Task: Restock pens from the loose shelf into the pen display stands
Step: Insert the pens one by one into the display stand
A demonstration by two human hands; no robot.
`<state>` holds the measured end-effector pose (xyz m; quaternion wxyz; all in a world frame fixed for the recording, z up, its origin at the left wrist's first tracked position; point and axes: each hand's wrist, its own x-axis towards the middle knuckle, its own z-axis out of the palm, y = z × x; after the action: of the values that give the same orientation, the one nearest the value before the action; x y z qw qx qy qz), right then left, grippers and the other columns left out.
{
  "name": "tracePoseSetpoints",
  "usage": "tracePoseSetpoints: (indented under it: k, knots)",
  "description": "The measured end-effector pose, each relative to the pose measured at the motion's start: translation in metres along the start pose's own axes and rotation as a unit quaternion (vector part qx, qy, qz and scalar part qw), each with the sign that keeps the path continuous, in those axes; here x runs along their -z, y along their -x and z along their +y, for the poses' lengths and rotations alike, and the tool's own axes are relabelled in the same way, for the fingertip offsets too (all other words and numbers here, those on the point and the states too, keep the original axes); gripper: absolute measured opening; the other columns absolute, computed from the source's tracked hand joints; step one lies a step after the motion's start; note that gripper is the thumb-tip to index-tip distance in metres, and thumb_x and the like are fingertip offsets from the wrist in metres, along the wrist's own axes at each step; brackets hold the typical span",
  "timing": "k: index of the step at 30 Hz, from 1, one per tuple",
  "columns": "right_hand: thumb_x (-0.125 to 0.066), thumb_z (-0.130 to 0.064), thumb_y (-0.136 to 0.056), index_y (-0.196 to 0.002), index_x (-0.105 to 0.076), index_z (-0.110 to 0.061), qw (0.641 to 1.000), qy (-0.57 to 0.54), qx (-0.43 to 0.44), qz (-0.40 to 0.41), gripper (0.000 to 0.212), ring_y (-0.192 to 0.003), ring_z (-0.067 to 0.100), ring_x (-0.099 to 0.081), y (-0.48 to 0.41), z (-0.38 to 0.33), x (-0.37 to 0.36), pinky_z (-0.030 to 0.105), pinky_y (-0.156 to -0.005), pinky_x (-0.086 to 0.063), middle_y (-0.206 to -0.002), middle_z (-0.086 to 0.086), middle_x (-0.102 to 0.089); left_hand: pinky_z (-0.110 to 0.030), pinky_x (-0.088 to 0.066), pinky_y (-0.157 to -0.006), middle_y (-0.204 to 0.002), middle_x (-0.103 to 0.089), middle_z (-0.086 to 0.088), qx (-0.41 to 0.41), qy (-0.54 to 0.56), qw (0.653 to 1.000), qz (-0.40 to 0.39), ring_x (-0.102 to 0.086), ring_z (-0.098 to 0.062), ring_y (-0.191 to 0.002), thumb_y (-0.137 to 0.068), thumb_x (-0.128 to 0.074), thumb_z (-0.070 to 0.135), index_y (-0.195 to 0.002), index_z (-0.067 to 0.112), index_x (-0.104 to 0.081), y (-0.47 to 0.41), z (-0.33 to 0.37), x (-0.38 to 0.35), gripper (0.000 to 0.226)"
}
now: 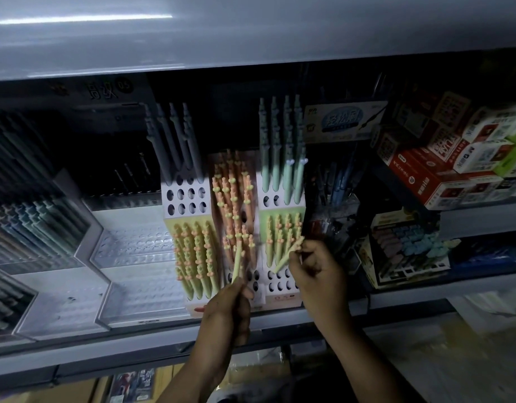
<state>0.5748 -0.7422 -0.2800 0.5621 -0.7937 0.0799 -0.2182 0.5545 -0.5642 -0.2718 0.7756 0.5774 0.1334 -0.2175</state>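
Pale-green pen (pixel 286 257), pinched slantwise in our right hand (pixel 315 274), hung just in front of the display stand (pixel 281 299), above its empty holes (pixel 279 285). Our left hand (pixel 227 312), left of that stand, gripped a second pen (pixel 237 261) upright. We judged this the insertion step; the next move called for aligning the lower end with a free hole and sliding it down.
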Motion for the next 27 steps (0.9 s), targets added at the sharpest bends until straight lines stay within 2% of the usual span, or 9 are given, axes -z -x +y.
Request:
tracePoseSetpoints:
  k: [3,5,9,12,16,18,21,24,27]
  knots:
    - [-0.069,-0.022,-0.093,-0.094,-0.06,-0.038,0.999,0.034,0.011,-0.026,0.019,-0.055,0.012,-0.05,0.001,0.006,-0.002,0.031,-0.054,-0.042,-0.062,-0.009,-0.052,-0.022,-0.015,-0.042,-0.062,-0.019,0.004,0.046,0.084,0.995,-0.027,-0.01,-0.012,-0.049,-0.104,-0.04,0.044,-0.088,0.014,-0.053,-0.001,0.0,0.0,0.037]
    - [-0.068,-0.023,-0.094,-0.096,-0.061,-0.036,0.997,0.053,0.022,-0.043,0.015,-0.056,0.008,-0.049,0.002,0.008,-0.003,0.027,-0.053,-0.041,-0.063,-0.014,-0.051,-0.022,-0.016,-0.041,-0.062,-0.022,0.004,0.05,0.093,0.994,-0.035,-0.012,-0.011,-0.048,-0.105,-0.038,0.041,-0.091,0.015,-0.05,-0.002,-0.001,0.0,0.033]
    - [-0.067,-0.025,-0.094,-0.099,-0.063,-0.028,0.991,0.104,0.05,-0.06,0.007,-0.056,0.006,-0.048,0.0,0.011,-0.007,0.02,-0.052,-0.038,-0.06,-0.013,-0.048,-0.03,-0.018,-0.049,-0.065,-0.033,0.0,-0.015,0.017,0.999,-0.035,-0.02,-0.015,-0.053,-0.107,-0.037,0.035,-0.098,0.01,-0.05,-0.001,-0.001,-0.003,0.03]
    - [-0.067,-0.025,-0.093,-0.103,-0.062,-0.03,0.988,0.123,0.066,-0.06,0.012,-0.056,0.007,-0.05,-0.003,0.012,-0.012,0.03,-0.054,-0.047,-0.06,-0.01,-0.049,-0.033,-0.031,-0.052,-0.068,-0.043,-0.006,-0.057,-0.039,0.997,-0.019,-0.033,-0.018,-0.054,-0.109,-0.038,0.036,-0.102,0.004,-0.052,0.0,0.0,-0.004,0.035]
    - [-0.068,-0.022,-0.092,-0.103,-0.063,-0.029,0.989,0.117,0.059,-0.066,0.014,-0.055,0.007,-0.052,-0.004,0.009,-0.016,0.028,-0.053,-0.046,-0.063,-0.01,-0.053,-0.034,-0.035,-0.053,-0.069,-0.048,-0.01,-0.063,-0.057,0.996,-0.014,-0.041,-0.019,-0.053,-0.109,-0.039,0.034,-0.113,-0.006,-0.053,0.003,0.0,-0.003,0.043]
    - [-0.068,-0.023,-0.092,-0.102,-0.062,-0.03,0.989,0.115,0.056,-0.071,0.013,-0.055,0.005,-0.051,-0.004,0.01,-0.017,0.025,-0.053,-0.044,-0.063,-0.013,-0.051,-0.033,-0.035,-0.052,-0.069,-0.049,-0.01,-0.06,-0.056,0.997,-0.014,-0.042,-0.018,-0.054,-0.109,-0.04,0.033,-0.114,-0.006,-0.054,0.004,0.001,-0.003,0.042]
    - [-0.068,-0.023,-0.091,-0.102,-0.064,-0.029,0.989,0.114,0.052,-0.079,0.013,-0.063,0.002,-0.058,-0.005,0.009,-0.019,0.019,-0.055,-0.046,-0.071,-0.013,-0.06,-0.031,-0.036,-0.05,-0.069,-0.05,-0.008,-0.056,-0.055,0.997,-0.013,-0.043,-0.018,-0.056,-0.109,-0.04,0.031,-0.113,-0.007,-0.054,0.005,0.001,-0.004,0.04]
    - [-0.07,-0.02,-0.091,-0.105,-0.07,-0.022,0.982,0.148,0.065,-0.093,0.014,-0.076,0.003,-0.063,-0.004,0.008,-0.02,0.013,-0.064,-0.046,-0.088,-0.008,-0.071,-0.03,-0.036,-0.049,-0.07,-0.05,-0.008,-0.061,-0.055,0.997,-0.018,-0.044,-0.018,-0.056,-0.109,-0.041,0.029,-0.113,-0.004,-0.057,0.005,0.001,-0.005,0.038]
    - [-0.07,-0.016,-0.091,-0.103,-0.069,-0.017,0.983,0.153,0.067,-0.076,0.012,-0.078,0.005,-0.062,-0.001,0.007,-0.023,0.009,-0.066,-0.043,-0.09,-0.004,-0.07,-0.03,-0.036,-0.049,-0.071,-0.05,-0.008,-0.063,-0.049,0.997,-0.023,-0.043,-0.019,-0.057,-0.109,-0.041,0.029,-0.111,0.001,-0.061,0.005,0.001,-0.005,0.034]
